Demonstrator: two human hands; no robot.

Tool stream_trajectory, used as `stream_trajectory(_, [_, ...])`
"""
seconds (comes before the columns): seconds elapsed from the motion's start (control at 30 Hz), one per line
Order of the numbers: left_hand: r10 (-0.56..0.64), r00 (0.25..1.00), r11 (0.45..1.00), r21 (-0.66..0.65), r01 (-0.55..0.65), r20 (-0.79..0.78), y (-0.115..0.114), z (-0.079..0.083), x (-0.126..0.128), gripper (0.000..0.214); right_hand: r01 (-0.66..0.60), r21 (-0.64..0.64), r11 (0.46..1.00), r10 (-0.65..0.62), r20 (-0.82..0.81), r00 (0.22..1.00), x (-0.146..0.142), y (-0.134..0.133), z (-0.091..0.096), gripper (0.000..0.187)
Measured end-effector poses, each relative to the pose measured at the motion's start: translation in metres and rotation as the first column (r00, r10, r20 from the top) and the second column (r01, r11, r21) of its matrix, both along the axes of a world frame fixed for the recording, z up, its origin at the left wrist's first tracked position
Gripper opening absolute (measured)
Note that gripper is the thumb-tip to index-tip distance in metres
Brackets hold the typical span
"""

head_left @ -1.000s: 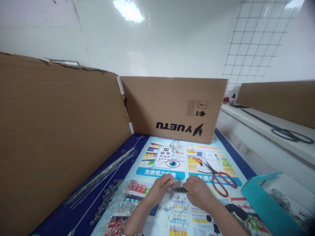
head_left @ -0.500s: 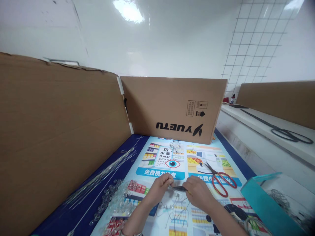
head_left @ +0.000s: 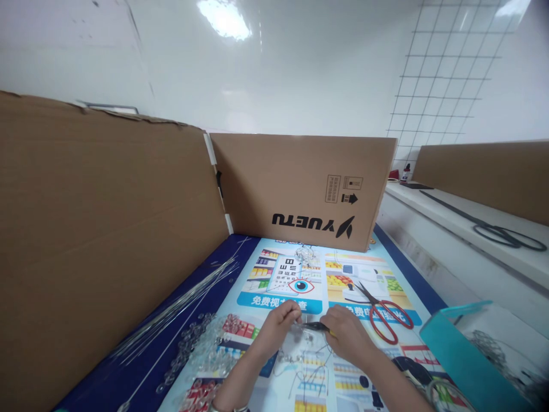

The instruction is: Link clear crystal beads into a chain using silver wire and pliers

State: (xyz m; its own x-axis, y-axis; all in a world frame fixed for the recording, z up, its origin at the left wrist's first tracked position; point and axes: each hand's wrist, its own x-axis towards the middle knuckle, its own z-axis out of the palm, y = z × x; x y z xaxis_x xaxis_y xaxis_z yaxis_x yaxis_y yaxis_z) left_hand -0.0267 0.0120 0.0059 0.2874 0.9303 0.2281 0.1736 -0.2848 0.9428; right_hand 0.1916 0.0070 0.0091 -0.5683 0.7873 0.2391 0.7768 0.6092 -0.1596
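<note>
Dark-jawed pliers (head_left: 315, 326) are gripped in my right hand (head_left: 346, 332), with a bit of yellow handle showing by the fingers. Their tip points left, close to the fingertips of my left hand (head_left: 281, 325). That hand is closed in a pinch on a thin beaded wire (head_left: 299, 325), though the fingers hide most of it. Just below both hands lie thin bent wires (head_left: 311, 377) and a few clear beads (head_left: 291, 359). Many clear beads (head_left: 218, 349) are spread to the left of my left forearm.
Red-handled scissors (head_left: 388, 320) lie to the right. Long straight wires (head_left: 180, 309) rest along the left cardboard wall (head_left: 111, 229). Another cardboard panel (head_left: 300, 189) stands behind. A wire bundle (head_left: 305, 256) sits far back. At right is a teal box (head_left: 476, 355) containing coiled wire.
My right hand has shifted slightly left and up with the pliers, and a little more of their handle shows. My left hand has hardly moved.
</note>
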Motion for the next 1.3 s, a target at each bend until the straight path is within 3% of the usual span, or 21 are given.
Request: stream_trajectory(1.3, [-0.056,0.997,0.998,0.029,0.057,-0.049,-0.0031,0.0042,0.0013,0.021,-0.038,0.032,0.999,0.034,0.092,0.995,-0.0018,-0.0027,0.0057,0.011])
